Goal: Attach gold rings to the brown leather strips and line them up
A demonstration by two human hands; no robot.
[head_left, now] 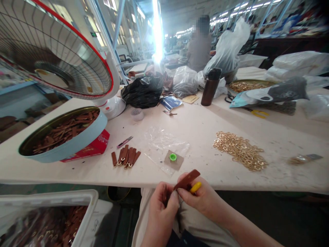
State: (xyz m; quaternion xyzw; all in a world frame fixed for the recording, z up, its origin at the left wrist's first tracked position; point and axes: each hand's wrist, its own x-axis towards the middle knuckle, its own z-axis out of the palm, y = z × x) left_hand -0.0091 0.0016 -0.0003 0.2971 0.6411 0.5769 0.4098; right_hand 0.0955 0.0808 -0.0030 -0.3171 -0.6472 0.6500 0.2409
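Just off the table's front edge, my left hand [163, 206] and my right hand [203, 196] meet with closed fingers. A brown leather tab [189, 178] slants up between them; its lower end is pinched at my fingertips. My right hand also grips a tool with a yellow handle [196, 187], its working end hidden. In my left hand is another narrow brown strip [165, 192], partly covered by fingers. Beyond my hands, a bright green cap [173, 157] rests on a square grey-brown card [177, 164]. Brown tabs with gold rings [128, 156] lie at the left.
Gold-coloured rings [239, 149] form a pile at right. A round tin [97, 127] of brown strips leans on a red box [102, 142], below a fan [108, 72]. Pink snips [124, 142], a dark bottle [211, 87] and a black bag [142, 92] stand farther off.
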